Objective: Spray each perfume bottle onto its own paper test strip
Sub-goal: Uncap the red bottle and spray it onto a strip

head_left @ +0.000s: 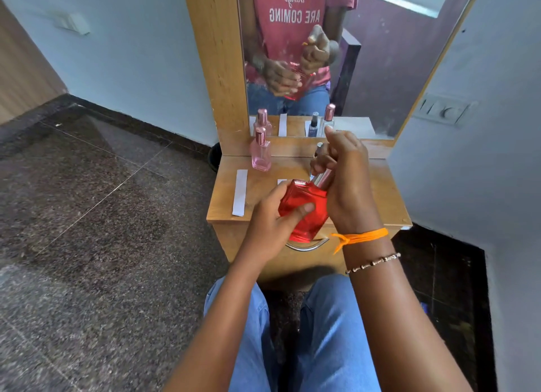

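Leftmost, a paper strip (240, 192) lies on the table (383, 186) before a pink bottle (260, 153). Our left hand (270, 219) wraps the red bottle (304, 210), held above the table's front edge; our right hand (345, 181) pinches its cap (323, 178). We should steady the body and pull straight.

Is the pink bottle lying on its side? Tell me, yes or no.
No: the pink bottle stands upright on the wooden vanity top, cap on, behind a paper strip.
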The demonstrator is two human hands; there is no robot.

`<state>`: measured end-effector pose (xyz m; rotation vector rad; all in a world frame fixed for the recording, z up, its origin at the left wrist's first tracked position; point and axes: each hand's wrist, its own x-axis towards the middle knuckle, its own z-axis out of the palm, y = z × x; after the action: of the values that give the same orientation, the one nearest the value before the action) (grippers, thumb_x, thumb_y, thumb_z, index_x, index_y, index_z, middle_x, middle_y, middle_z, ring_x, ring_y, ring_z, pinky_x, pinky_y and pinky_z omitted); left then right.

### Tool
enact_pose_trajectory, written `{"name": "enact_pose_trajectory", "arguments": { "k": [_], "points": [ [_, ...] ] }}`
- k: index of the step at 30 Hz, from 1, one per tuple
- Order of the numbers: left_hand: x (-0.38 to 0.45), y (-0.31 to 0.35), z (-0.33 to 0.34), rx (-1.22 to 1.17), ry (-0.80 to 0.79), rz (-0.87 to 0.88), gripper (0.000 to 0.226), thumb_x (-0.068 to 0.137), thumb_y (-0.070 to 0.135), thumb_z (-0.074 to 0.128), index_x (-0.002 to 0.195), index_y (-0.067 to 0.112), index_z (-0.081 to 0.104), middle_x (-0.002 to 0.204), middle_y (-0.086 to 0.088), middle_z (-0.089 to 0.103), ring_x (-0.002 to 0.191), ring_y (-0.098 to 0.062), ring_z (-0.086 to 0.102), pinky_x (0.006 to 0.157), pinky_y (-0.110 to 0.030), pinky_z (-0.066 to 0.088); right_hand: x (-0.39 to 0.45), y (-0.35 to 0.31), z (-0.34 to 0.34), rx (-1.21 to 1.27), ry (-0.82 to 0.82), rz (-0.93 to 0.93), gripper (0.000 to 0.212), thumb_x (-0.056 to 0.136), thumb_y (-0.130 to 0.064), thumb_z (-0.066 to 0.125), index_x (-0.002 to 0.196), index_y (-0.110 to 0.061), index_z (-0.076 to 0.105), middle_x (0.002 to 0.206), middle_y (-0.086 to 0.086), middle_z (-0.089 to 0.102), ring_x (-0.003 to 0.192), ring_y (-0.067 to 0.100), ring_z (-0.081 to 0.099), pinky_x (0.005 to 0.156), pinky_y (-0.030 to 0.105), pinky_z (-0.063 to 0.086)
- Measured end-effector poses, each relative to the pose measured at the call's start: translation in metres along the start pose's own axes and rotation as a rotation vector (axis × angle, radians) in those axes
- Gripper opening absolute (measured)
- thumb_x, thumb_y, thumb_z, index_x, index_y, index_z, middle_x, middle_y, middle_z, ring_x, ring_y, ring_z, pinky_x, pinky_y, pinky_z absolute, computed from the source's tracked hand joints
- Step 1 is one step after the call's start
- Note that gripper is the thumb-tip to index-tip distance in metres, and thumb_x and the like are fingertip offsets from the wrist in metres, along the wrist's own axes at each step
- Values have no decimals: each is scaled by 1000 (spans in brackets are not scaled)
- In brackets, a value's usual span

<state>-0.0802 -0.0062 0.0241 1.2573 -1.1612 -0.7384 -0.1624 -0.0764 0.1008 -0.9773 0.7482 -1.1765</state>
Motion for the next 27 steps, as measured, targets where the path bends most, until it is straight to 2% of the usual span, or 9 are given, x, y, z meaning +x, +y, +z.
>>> {"name": "enact_pose_trajectory", "arguments": {
  "k": [5,8,10,13,16,18,22,25,27],
  "points": [
    [-8,-4,-8,-374,-241,-191,21,76,26,72,97,24,69,91,7,72,90,-7,65,78,-21,50,5,-12,-20,96,-545,276,28,93,-27,41,67,-18,37,39,-8,20,36,9,25,44,23,23],
    [-12,-4,-8,-462,-330,-230,33,67,40,78,96,26,70,92,7,72,92,-7,65,80,-20,51,4,-14,-32,107,-762,250,28,95,-29,32,77,-13,45,43,-5,19,41,9,28,48,24,29],
    [-11,-3,-1,-363,-188,-192,27,71,33,75,97,28,68,91,7,72,90,-8,65,79,-21,51,5,-11,-36,16,-665,136,25,98,-22,33,83,-10,50,46,-7,33,47,11,36,55,25,34],
    [-8,1,12,-28,84,-57,29,77,31,67,106,29,62,98,7,70,92,-8,66,80,-30,54,5,-1,-31,-211,-363,-27,17,96,-16,48,79,-15,53,56,-4,46,60,14,42,66,31,36],
    [-8,1,13,130,100,-9,33,78,34,65,110,27,60,100,4,70,94,-10,65,86,-37,53,5,10,-20,-82,-133,-5,31,95,-13,51,66,-17,42,46,-10,35,45,9,32,52,27,34],
    [-10,0,9,96,36,-43,33,78,36,65,108,24,61,98,1,71,92,-12,67,85,-38,53,11,9,-20,54,-167,124,34,95,-19,48,64,-19,36,41,-8,27,37,9,25,42,22,30],
    [-10,-3,-3,-182,-131,-190,20,80,24,63,100,22,66,89,6,72,87,-8,66,77,-23,52,22,3,-30,264,-481,362,31,93,-33,39,67,-19,33,37,-7,19,31,8,23,37,17,30],
    [-16,-5,-8,-395,-287,-300,17,77,25,70,94,26,72,89,9,73,88,-5,66,77,-21,52,27,-5,-35,502,-604,317,27,92,-33,35,70,-17,36,41,-5,15,35,8,18,35,15,32],
    [-22,-9,-10,-448,-319,-330,28,68,36,77,95,27,73,91,8,74,91,-6,66,77,-19,51,35,-10,-40,524,-584,242,20,90,-26,39,73,-15,43,42,-5,23,40,9,24,42,19,38]
  ]
}}
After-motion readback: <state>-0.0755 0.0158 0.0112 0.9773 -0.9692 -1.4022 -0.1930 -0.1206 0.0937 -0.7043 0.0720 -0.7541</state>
